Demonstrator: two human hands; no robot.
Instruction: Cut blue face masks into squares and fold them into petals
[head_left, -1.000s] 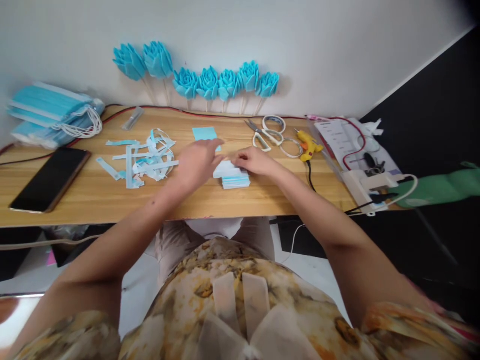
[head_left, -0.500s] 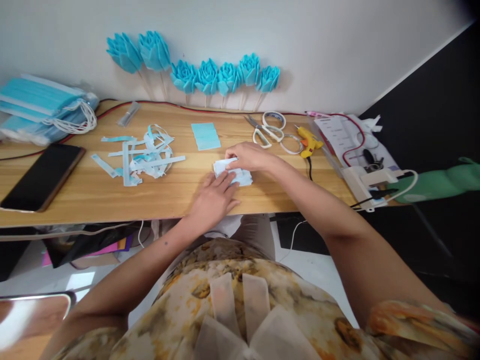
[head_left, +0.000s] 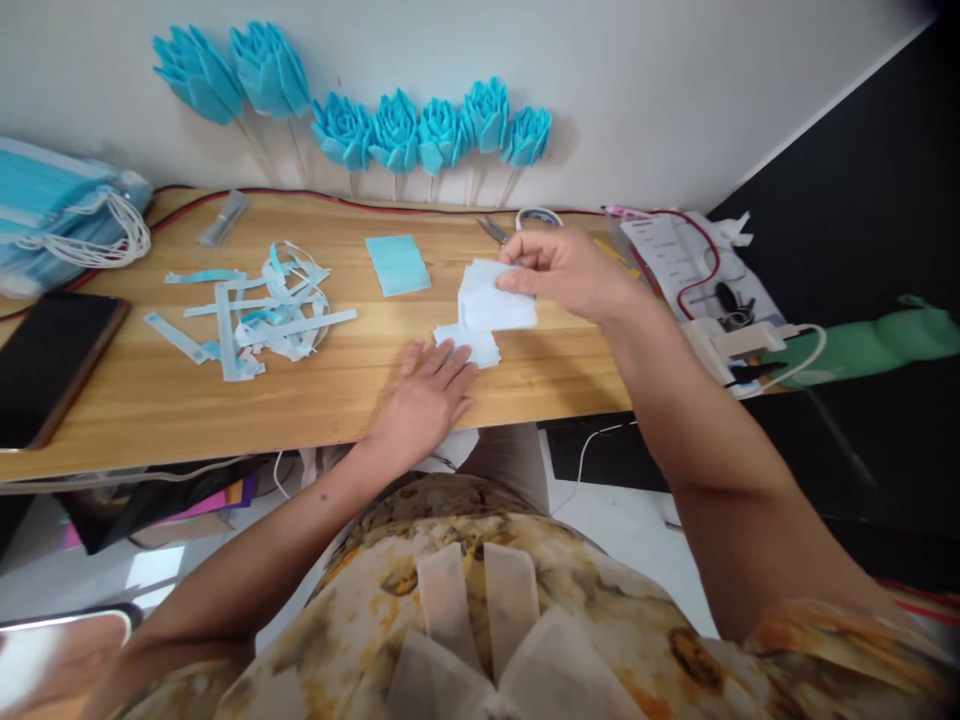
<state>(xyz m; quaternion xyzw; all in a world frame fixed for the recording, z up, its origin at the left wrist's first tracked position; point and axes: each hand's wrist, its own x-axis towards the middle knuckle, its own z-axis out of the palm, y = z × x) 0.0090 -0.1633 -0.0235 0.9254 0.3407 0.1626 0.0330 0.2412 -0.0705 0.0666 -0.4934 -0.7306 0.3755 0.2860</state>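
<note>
Centres on a wooden counter [head_left: 330, 390], backed by a row of blue flowers [head_left: 441, 130] leaned on the wall [head_left: 645, 110], probably for support. Has a tangle of strips [head_left: 289, 325] off to the left, likely set aside from the handwork. Pinches the raised white pieces [head_left: 491, 302] near their right edge between thumb and curled fingers of the right hand [head_left: 566, 270], closed on them perhaps to hold them together, with most of the bunch left of the fingertips. Has a blue square [head_left: 398, 265] lying flat beyond the left hand [head_left: 418, 403], touched by neither. Presses that left hand down, fingers slightly parted and gripping nothing, onto the lower white pieces [head_left: 484, 350], seemingly against sliding, partly under and partly just beyond the fingertips.
</note>
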